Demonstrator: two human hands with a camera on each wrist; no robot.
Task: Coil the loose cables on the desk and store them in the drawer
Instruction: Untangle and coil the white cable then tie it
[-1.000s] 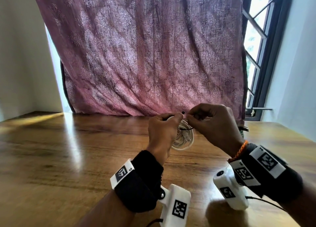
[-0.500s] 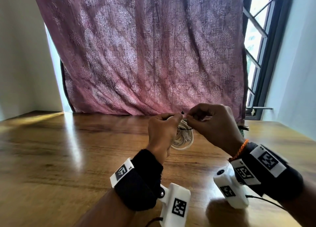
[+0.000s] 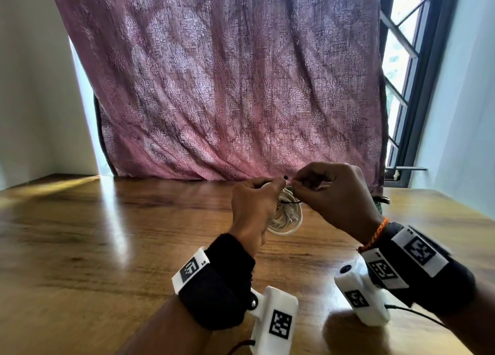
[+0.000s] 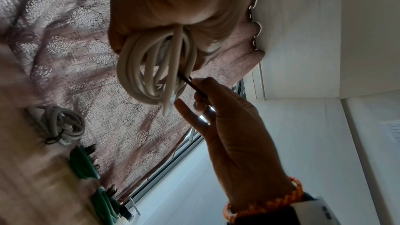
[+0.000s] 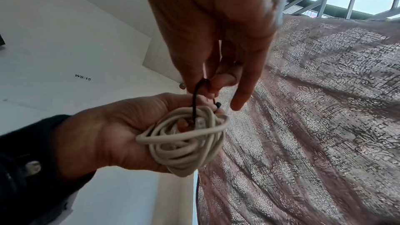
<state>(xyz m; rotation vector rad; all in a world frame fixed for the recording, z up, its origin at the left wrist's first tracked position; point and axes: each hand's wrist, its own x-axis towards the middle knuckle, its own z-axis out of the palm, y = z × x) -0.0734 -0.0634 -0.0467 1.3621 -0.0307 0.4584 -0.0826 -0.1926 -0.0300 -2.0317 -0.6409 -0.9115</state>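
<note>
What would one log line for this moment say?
step: tying coil | left hand: holds white cable coil above desk | right hand: pinches black tie through coil | drawer: unseen

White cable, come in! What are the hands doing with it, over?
Left hand grips the coiled white cable. Right hand pinches a thin black tie looped through the coil. Not in the drawer yet. Nothing in the way.
</note>
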